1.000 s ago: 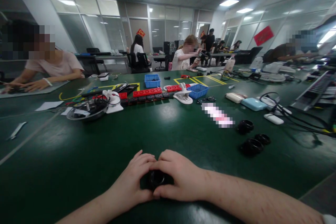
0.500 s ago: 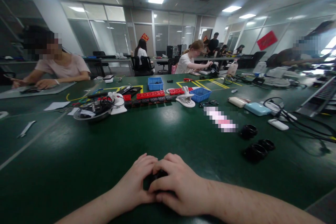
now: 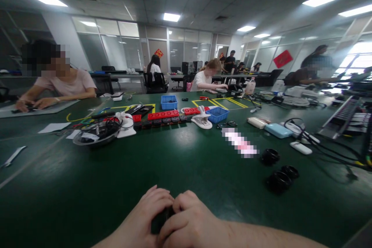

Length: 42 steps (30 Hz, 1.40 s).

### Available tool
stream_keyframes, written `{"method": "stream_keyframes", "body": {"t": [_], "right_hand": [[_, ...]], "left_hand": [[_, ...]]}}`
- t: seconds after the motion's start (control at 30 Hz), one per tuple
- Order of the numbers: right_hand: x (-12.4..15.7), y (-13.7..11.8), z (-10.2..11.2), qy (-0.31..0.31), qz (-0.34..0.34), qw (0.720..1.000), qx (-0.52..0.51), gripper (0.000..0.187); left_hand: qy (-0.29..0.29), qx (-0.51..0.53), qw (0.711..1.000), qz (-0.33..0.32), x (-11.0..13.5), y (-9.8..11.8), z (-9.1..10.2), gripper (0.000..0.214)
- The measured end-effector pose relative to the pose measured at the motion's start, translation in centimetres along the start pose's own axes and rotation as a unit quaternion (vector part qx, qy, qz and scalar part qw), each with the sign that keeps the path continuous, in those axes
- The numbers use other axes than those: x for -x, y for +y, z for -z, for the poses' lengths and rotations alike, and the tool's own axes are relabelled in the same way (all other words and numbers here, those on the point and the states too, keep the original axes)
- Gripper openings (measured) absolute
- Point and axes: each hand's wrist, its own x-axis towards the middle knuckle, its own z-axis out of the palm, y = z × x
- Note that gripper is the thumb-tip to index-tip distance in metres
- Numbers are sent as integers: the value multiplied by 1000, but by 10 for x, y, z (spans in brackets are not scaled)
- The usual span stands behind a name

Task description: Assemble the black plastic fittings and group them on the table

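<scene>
Low in the head view, my left hand (image 3: 149, 209) and my right hand (image 3: 192, 221) meet around a small black object (image 3: 163, 217). Fingers of both hands curl round it and cover most of it, so I cannot make out its kind. It is held close to the green table (image 3: 122, 178); whether it touches the surface is hidden. Off to the right stand several black round, hollow parts, among them one ring-like part (image 3: 270, 156) by itself and a larger one (image 3: 279, 181) beside a smaller one (image 3: 290, 171).
Farther back lie a row of red and black sockets (image 3: 162, 115), a white clip stand (image 3: 202, 121), blue bins (image 3: 169, 102) and a bowl of cables (image 3: 97, 135). A wrench (image 3: 14, 157) rests at left. Cables and a light-blue case (image 3: 278, 130) are at right. Co-workers sit around.
The view has tilted up slightly, so the table things and my hands appear lower. Both hands stay closed round the black object. A co-worker across the table has lowered an arm.
</scene>
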Motion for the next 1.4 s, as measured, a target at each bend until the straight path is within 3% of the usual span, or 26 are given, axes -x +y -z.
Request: {"method": "stream_keyframes", "body": {"t": [0.1,0.2,0.27,0.37,0.5,0.77,0.93,1.2,1.4], "right_hand": [[-3,-6,12,27,-30,999,28,19],[-6,-10,23,56,-134,988,46,43],[-7,-10,25,51,-194,978,60,54],[-6,-8,19,15,-221,972,80,58],[-7,-6,14,-22,-202,975,92,51],[-12,-14,33,-75,-106,991,15,31],[-11,-12,33,-82,-53,995,-13,27],[-8,-10,23,-64,-42,997,17,15],[-6,-15,26,63,-51,996,-39,34]], "left_hand": [[6,2,1000,-5,1,-6,-4,43],[6,-1,1000,-6,2,-11,-8,52],[10,-1,1000,-9,2,-13,-9,50],[19,-3,1000,-16,2,-14,-9,52],[8,-9,1000,-23,2,-16,-12,58],[12,-11,1000,-18,5,-27,-18,63],[8,-13,1000,-22,5,-30,-19,63],[8,-5,1000,-16,4,-29,-20,63],[18,-22,999,-16,4,-18,-14,57]]}}
